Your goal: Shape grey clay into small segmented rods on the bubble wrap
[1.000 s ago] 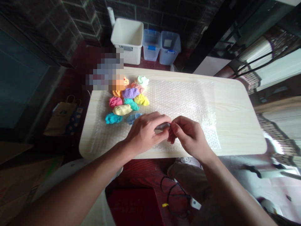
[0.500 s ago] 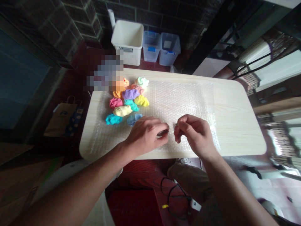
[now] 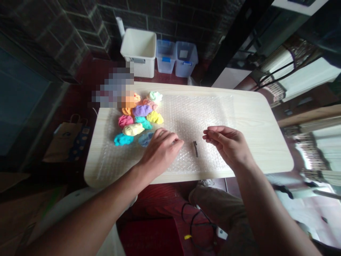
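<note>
A thin dark strip (image 3: 195,148), bumpy at its far end, lies on the bubble wrap (image 3: 194,113) between my hands. To its left my left hand (image 3: 164,146) hovers low with curled fingers, thumb tip close to the index finger; whatever is inside is hidden. My right hand (image 3: 226,142) is raised on the strip's right, thumb and fingertips pinched together; anything between them is too small to make out. A greyish-blue clay lump (image 3: 145,139) lies just beyond my left hand, partly covered by it. Beside it sit a turquoise lump (image 3: 124,139) and a cream lump (image 3: 133,129).
More soft clay lumps in several colours, such as yellow (image 3: 155,117) and purple (image 3: 141,110), cluster at the table's left. The pale wooden table (image 3: 262,142) has rounded corners. Behind it stand a white bin (image 3: 144,65) and two clear boxes (image 3: 165,64). A blurred patch covers the back left corner.
The dark strip now shows on the bubble wrap; earlier something dark showed inside my left hand. My hands have moved apart. The whole view has shifted slightly.
</note>
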Available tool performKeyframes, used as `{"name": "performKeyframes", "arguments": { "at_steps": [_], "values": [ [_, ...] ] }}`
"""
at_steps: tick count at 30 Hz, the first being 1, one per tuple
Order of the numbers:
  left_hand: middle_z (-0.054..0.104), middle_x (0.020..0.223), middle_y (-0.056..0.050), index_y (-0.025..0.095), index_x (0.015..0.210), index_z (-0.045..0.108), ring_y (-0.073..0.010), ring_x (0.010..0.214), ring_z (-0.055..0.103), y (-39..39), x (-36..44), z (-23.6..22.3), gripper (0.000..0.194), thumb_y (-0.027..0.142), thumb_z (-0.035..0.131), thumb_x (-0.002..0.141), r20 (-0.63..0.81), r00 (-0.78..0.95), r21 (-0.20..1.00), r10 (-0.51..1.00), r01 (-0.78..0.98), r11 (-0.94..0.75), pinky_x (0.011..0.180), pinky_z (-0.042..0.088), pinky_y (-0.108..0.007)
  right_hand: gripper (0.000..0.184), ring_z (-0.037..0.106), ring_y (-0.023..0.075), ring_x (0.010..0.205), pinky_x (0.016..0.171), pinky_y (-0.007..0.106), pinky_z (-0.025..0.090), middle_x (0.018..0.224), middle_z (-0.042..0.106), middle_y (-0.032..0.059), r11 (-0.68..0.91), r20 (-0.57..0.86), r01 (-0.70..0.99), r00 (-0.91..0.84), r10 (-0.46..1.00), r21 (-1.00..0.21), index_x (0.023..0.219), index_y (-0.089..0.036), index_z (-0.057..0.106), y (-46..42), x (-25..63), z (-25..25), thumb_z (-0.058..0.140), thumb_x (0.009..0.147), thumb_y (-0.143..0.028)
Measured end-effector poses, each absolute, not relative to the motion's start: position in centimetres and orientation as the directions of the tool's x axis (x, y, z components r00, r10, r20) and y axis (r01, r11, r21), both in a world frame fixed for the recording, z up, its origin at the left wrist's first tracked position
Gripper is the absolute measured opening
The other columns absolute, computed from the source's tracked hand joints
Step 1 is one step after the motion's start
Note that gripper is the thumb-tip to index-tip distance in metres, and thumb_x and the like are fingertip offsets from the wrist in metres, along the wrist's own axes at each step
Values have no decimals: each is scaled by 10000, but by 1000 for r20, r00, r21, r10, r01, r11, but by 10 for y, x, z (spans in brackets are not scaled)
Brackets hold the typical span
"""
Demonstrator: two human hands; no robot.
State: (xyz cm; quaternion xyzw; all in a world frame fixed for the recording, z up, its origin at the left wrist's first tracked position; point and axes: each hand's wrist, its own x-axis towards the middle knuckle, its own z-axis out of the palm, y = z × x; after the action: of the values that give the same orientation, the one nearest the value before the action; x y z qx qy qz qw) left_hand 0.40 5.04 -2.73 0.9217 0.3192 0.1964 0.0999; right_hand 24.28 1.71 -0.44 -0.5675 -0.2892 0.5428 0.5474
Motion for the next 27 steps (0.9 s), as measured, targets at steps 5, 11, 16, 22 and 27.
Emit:
{"name": "performKeyframes", "arguments": {
  "at_steps": [5, 11, 16, 22, 27],
  "values": [
    [709, 1012, -77, 174, 1054, 738, -272, 982, 628, 48, 5, -30, 131, 192, 675, 940, 325, 708, 347, 627, 527, -775, 940, 468, -457, 291, 708, 149, 666, 683, 298, 587, 737, 791, 34, -265, -334, -268, 258, 907, -926, 783, -182, 837, 15, 251, -10, 1014, 562, -252],
    [701, 1076, -108, 166, 1044, 734, -281, 1025, 627, 49, 6, -29, 134, 189, 665, 931, 385, 654, 403, 651, 516, -756, 945, 497, -455, 316, 657, 157, 593, 593, 317, 558, 689, 745, 41, -262, -276, -86, 276, 921, -961, 778, -160, 801, 14, 253, -16, 972, 668, -402],
    [713, 1061, -115, 158, 1044, 721, -272, 1039, 641, 45, 7, -19, 151, 147, 615, 937, 492, 620, 425, 611, 442, -790, 955, 519, -446, 365, 592, 134, 499, 478, 269, 461, 576, 698, 31, -222, -199, 76, 235, 952, -972, 734, -161, 720, 13, 251, -16, 914, 760, -469],
    [721, 934, -80, 157, 977, 716, -244, 935, 658, 31, 10, -13, 123, 128, 601, 944, 549, 657, 408, 516, 328, -852, 872, 528, -404, 427, 654, 169, 508, 473, 287, 504, 620, 744, 87, -246, -202, 161, 250, 947, -956, 713, -137, 734, 14, 250, -16, 895, 763, -529],
    [722, 913, -67, 169, 936, 713, -226, 901, 656, 33, 9, -15, 143, 123, 580, 961, 524, 665, 426, 532, 337, -840, 846, 519, -389, 511, 676, 184, 501, 478, 293, 522, 601, 725, 83, -244, -200, 205, 211, 957, -948, 696, -152, 697, 14, 248, -13, 729, 900, -619]
  ]
}}
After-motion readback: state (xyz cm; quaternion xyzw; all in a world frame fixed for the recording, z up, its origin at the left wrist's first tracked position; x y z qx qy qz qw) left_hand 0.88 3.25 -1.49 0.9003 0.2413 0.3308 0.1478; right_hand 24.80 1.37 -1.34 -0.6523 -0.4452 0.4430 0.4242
